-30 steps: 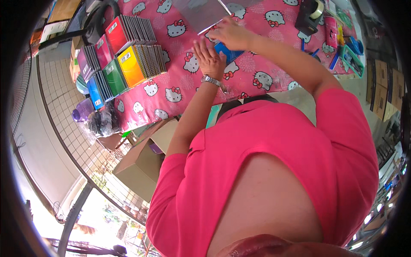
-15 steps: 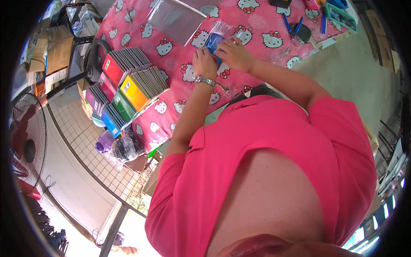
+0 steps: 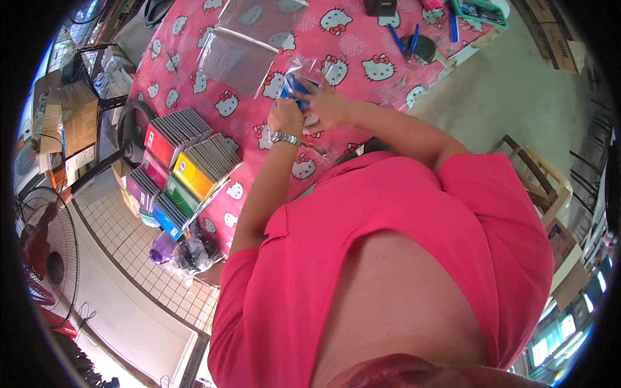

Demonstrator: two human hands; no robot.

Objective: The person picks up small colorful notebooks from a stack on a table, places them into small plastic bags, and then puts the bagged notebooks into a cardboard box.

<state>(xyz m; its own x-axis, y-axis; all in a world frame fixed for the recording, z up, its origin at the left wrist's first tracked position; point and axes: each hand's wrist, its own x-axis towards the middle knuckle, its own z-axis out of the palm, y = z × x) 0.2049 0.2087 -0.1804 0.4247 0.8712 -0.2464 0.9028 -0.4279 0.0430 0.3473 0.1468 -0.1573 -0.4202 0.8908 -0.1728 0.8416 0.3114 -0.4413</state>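
A small blue notebook-like item [image 3: 292,88] lies on the pink patterned tablecloth, partly inside a clear plastic sleeve [image 3: 304,66] that sticks out beyond its far end. My left hand [image 3: 286,118] is closed at its near left edge, fingers curled against the wrapped item. With fingers spread, my right hand [image 3: 328,107] rests over its right side. The two hands hide much of the item's near part. Just left and beyond lie flat clear plastic sleeves [image 3: 236,61].
To the left stand rows of spiral notebooks [image 3: 194,174] in several colours. At the far right are blue-handled pliers [image 3: 409,44], a black box [image 3: 380,6], a blue strip [image 3: 453,27] and a teal tray [image 3: 482,11]. A fan [image 3: 52,258] stands at left.
The whole view has shifted, so the table things appear farther left and mostly lower. My right hand's fingers have spread out over the blue item. My left hand stays at its edge.
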